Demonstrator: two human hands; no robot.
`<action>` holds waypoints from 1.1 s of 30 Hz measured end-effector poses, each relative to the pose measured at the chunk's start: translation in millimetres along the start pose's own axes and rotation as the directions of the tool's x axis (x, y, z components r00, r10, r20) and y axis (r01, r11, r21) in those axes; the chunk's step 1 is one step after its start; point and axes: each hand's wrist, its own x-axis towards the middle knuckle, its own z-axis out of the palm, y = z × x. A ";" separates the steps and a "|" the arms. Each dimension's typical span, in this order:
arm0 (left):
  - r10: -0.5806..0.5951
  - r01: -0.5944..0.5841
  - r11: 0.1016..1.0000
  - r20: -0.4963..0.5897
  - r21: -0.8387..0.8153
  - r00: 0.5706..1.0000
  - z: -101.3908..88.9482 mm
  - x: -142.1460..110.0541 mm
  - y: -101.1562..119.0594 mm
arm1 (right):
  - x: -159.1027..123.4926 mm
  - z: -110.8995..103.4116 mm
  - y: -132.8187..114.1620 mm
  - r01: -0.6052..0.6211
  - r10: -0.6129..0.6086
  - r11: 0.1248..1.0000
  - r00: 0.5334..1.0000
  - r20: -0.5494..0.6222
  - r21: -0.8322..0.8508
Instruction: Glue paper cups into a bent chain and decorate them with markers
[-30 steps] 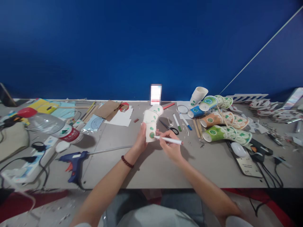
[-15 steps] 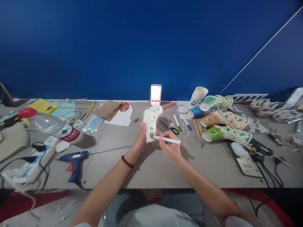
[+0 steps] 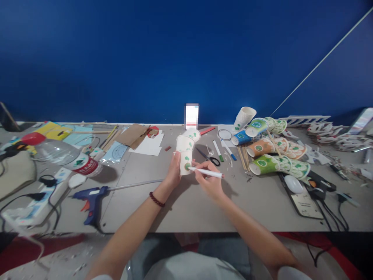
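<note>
A curved chain of joined white paper cups (image 3: 184, 146) with green leaf prints is held above the table's middle. My left hand (image 3: 174, 171) is wrapped round its left side at the nearest cup. Between the fingers of my right hand (image 3: 210, 182) lies a white marker (image 3: 209, 172) with a reddish end. The marker's tip points left and meets the nearest cup beside its round green print. A pair of scissors (image 3: 211, 158) with dark handles lies just beyond my right hand.
Coloured cup chains (image 3: 266, 164), a stack of white cups (image 3: 244, 116) and a black glue gun (image 3: 320, 186) are at right. On the left lie a blue glue gun (image 3: 94, 200), a plastic bottle (image 3: 65, 153) and a power strip (image 3: 48, 200). A green-capped marker (image 3: 218, 151) lies behind the scissors.
The marker and my right hand have shifted very slightly at the cup. My left hand keeps its hold, and the things on the table stay in place.
</note>
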 end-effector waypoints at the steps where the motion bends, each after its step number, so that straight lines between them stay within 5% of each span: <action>1: 0.002 -0.002 1.000 0.005 -0.001 1.000 0.2 -0.1 0.1 | 0.1 0.2 0.0 0.002 -0.002 1.000 1.000 -0.002 0.003; 33: -0.031 0.031 0.999 0.001 -0.034 1.000 -1.3 0.4 -0.8 | -0.4 -2.3 2.8 -0.061 0.057 0.989 0.998 0.037 0.132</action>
